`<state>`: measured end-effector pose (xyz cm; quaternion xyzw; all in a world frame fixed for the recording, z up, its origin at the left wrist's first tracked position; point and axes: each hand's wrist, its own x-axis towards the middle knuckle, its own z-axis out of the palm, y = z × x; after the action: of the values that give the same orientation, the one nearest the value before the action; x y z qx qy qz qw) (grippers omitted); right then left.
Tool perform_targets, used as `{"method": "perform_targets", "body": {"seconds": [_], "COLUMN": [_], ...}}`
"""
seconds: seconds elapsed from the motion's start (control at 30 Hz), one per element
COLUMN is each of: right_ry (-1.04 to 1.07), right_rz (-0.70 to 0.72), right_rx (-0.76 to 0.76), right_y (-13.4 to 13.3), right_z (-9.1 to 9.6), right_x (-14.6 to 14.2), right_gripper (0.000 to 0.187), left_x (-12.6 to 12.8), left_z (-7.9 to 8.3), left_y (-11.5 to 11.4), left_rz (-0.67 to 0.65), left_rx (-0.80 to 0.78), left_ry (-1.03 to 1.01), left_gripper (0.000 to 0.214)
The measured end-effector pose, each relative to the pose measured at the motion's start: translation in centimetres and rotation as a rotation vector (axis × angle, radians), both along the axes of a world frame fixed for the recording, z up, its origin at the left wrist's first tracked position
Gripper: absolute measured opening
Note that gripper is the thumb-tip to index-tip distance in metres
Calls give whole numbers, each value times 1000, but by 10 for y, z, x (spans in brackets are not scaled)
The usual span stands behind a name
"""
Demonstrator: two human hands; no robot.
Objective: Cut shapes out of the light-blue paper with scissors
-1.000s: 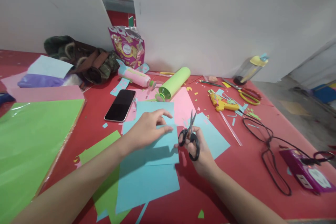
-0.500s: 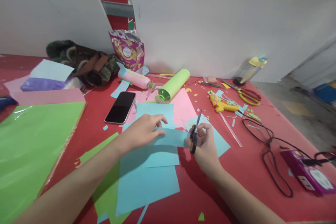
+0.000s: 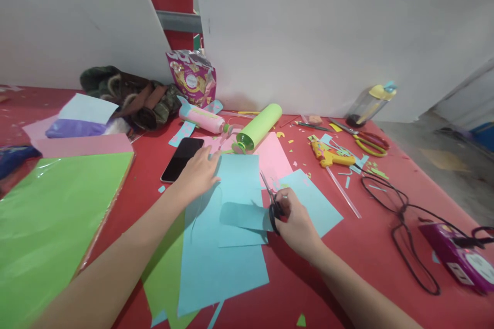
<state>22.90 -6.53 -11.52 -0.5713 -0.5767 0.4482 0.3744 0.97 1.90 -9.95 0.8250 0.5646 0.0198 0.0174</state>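
My right hand (image 3: pixel 295 221) is closed round the black handles of a pair of scissors (image 3: pixel 270 199), blades pointing up and left over light blue paper. The same hand also pinches a small light blue paper piece (image 3: pixel 243 215) at its right end. My left hand (image 3: pixel 198 172) lies with fingers stretched on the top left corner of a light blue sheet (image 3: pixel 239 177), just right of a black phone (image 3: pixel 182 159). A larger blue sheet (image 3: pixel 222 264) lies under them on the red table (image 3: pixel 366 247).
Green paper stack (image 3: pixel 50 226) lies at the left. A green roll (image 3: pixel 259 127), pink bottle (image 3: pixel 203 119), snack bag (image 3: pixel 192 78) and camouflage bag (image 3: pixel 133 95) stand behind. Yellow glue gun (image 3: pixel 332 154), red-yellow scissors (image 3: pixel 365 140), black cable (image 3: pixel 401 216) and purple power strip (image 3: pixel 459 259) are right.
My left hand let go of the small blue piece and moved up left to the sheet's corner by the phone. My right hand now holds the piece with the scissors, blades tilted left.
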Motion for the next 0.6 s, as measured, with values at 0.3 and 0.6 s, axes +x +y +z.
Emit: {"method": "perform_targets", "body": {"seconds": [0.3,0.6], "right_ry": [-4,-22], "right_rz": [117,139], "right_rx": [25,31], "right_y": [0,-2], "right_z": [-1,0], "right_x": [-1,-2], "right_gripper": [24,24], "left_x": [-3,-3], "left_z": [-7,-24], "left_y": [3,9], "left_rz": [-67,-94], "left_rx": [-14,94], "left_ry": [-20,-94], "left_gripper": [60,44]}}
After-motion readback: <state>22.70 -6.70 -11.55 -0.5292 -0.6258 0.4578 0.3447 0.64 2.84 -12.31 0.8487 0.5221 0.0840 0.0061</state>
